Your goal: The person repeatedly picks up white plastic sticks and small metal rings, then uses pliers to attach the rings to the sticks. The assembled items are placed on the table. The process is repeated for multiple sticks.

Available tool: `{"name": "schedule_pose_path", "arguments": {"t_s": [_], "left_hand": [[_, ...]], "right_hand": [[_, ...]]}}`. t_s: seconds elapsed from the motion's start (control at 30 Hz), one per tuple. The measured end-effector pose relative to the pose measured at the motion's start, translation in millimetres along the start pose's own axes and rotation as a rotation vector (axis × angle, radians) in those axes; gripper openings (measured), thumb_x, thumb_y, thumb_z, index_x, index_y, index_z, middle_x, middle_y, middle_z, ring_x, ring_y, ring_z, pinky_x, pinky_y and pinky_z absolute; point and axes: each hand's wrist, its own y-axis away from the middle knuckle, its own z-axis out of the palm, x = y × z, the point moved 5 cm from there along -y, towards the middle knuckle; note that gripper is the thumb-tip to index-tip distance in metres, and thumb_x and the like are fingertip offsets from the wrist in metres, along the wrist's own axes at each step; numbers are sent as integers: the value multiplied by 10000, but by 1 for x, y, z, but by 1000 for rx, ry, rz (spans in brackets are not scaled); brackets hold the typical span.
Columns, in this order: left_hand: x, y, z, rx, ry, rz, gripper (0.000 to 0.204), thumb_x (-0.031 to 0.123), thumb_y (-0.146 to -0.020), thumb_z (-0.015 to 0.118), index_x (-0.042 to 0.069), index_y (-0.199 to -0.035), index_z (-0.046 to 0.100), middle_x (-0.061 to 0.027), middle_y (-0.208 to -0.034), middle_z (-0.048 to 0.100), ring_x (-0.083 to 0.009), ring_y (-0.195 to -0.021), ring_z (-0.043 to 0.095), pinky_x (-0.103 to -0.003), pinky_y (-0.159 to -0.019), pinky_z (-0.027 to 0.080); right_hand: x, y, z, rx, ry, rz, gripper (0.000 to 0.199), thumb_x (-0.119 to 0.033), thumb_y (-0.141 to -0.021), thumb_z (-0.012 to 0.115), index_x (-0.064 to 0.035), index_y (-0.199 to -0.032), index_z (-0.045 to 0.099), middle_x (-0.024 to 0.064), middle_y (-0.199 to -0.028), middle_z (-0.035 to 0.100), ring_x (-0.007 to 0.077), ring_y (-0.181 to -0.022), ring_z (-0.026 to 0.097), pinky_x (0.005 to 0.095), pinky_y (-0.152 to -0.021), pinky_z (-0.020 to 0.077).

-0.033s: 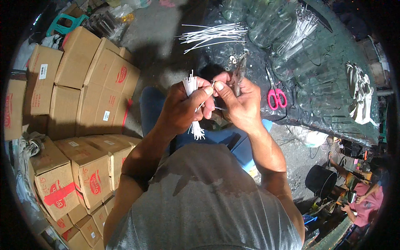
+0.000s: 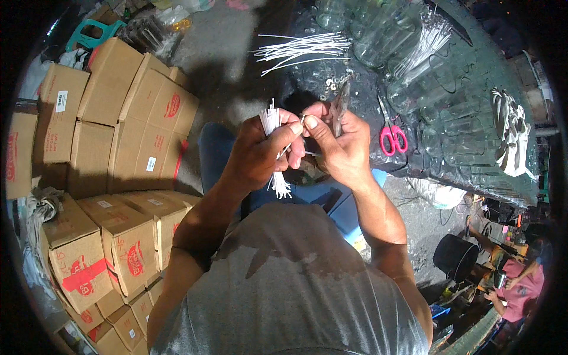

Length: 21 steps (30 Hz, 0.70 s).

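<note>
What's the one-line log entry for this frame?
left hand: grips bundle of white strips | right hand: pinches thin tool, fingertips meet left | nearby: pink-handled scissors, loose white strips

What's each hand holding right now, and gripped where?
Left hand grips a bundle of thin white sticks around its middle, ends poking out above and below. Right hand pinches one stick's tip; a slim tool lies in its palm.
</note>
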Motion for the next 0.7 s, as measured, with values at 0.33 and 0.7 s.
{"name": "schedule_pose_path", "arguments": {"t_s": [0.33, 0.7], "left_hand": [[-2, -1, -4, -26, 53, 2, 159, 159, -997, 556, 4, -1008, 591, -84, -696, 632, -91, -522, 529, -230, -424, 336], [19, 0, -2, -68, 9, 206, 297, 110, -1021, 491, 32, -1308, 486, -85, -742, 617, -113, -561, 540, -221, -416, 308]], "right_hand": [[-14, -1, -8, -40, 155, -31, 173, -95, -934, 695, 8, -1070, 668, 96, -821, 708, 139, -742, 666, 295, -692, 516], [-69, 9, -44, -357, 800, 110, 454, -380, -918, 719, 19, -738, 601, 196, -548, 522, 347, -496, 554, 429, -506, 425]]}}
